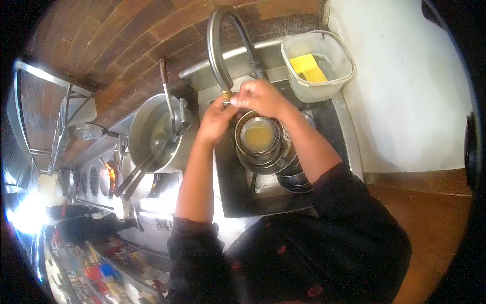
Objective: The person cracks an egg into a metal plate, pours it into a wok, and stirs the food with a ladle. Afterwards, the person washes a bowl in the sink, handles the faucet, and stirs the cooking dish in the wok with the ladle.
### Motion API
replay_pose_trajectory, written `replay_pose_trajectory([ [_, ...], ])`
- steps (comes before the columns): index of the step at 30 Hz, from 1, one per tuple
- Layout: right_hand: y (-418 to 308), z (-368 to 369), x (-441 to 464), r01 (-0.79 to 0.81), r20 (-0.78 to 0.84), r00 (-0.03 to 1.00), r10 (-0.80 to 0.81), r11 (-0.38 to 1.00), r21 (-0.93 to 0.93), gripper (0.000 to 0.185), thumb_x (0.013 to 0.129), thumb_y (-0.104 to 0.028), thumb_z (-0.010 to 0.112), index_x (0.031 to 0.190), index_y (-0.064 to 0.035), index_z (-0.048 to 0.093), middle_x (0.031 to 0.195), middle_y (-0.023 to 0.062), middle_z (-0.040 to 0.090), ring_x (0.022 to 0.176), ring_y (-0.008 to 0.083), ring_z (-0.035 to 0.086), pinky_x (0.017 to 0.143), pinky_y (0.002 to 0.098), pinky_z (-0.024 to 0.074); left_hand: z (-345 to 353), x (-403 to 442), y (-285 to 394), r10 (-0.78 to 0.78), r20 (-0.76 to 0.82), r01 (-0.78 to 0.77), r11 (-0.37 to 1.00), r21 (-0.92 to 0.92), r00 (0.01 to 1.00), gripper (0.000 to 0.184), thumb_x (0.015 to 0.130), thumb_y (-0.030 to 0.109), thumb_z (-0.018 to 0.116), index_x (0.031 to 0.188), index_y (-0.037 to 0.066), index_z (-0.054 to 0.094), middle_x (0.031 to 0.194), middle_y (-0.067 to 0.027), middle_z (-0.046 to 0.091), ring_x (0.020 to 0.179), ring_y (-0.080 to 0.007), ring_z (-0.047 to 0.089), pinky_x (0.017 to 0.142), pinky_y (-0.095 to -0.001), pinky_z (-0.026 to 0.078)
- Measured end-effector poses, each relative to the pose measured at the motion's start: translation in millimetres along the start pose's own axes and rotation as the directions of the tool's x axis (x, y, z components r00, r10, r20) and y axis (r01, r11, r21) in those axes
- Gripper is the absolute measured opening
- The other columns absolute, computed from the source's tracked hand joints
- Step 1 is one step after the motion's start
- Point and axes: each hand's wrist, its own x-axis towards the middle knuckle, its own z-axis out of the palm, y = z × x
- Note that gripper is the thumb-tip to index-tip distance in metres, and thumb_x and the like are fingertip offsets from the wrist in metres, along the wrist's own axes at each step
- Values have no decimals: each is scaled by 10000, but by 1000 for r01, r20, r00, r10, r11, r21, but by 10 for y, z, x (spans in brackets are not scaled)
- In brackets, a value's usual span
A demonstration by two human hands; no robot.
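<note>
A curved metal faucet [217, 48] ends in a brass-coloured tip [226, 95] over the sink [235, 205]. My left hand [215, 121] is closed with its fingertips at that tip. From the other side, my right hand [261, 98] has its fingers bent and pressed together against the tip and my left fingertips; anything small between them is hidden. Below my hands, a stack of metal pans and bowls sits in the sink, with a small round bowl [259, 136] on top holding yellowish liquid. A dark pan [294, 181] lies partly under the stack.
A whitish plastic tub [316, 90] with a yellow sponge [310, 68] stands at the sink's back right corner. Left of the sink is a large pot [147, 119] with long-handled utensils. Farther left, a burner flame [110, 171] shows, and a person in dark clothing [88, 229].
</note>
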Motion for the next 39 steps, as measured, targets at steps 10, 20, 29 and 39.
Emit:
replay_pose_trajectory([
  [10,-187,246,605,-98,220,975,-10,875,474,206,797,-135,706,722,-65,528,641,27,526,583,106,488,530,271,388,-121,310,-368,58,417,150,880,-450,907,202,755,128,696,818,31,530,668,-83,553,575,-215,543,573,-333,441],
  [20,-212,552,521,-124,-59,977,204,772,623,225,792,-120,705,686,-55,517,574,15,515,503,91,472,461,263,372,-9,117,-328,-35,-35,41,986,164,999,193,777,191,644,844,19,588,740,-105,621,624,-199,584,582,-331,462],
  [29,-229,689,516,-93,-313,913,263,880,467,227,802,-110,658,630,-57,518,549,19,517,459,95,450,438,275,352,209,-3,-215,221,-458,246,606,756,861,337,764,302,678,911,15,582,800,-213,658,810,-374,653,712,-442,514],
  [39,-21,417,485,-173,254,964,-81,535,827,96,794,-114,633,772,-41,575,772,97,575,789,185,557,717,325,449,-232,-97,-247,11,113,-25,992,123,994,245,764,187,704,867,8,573,736,-84,584,681,-167,568,629,-296,458],
])
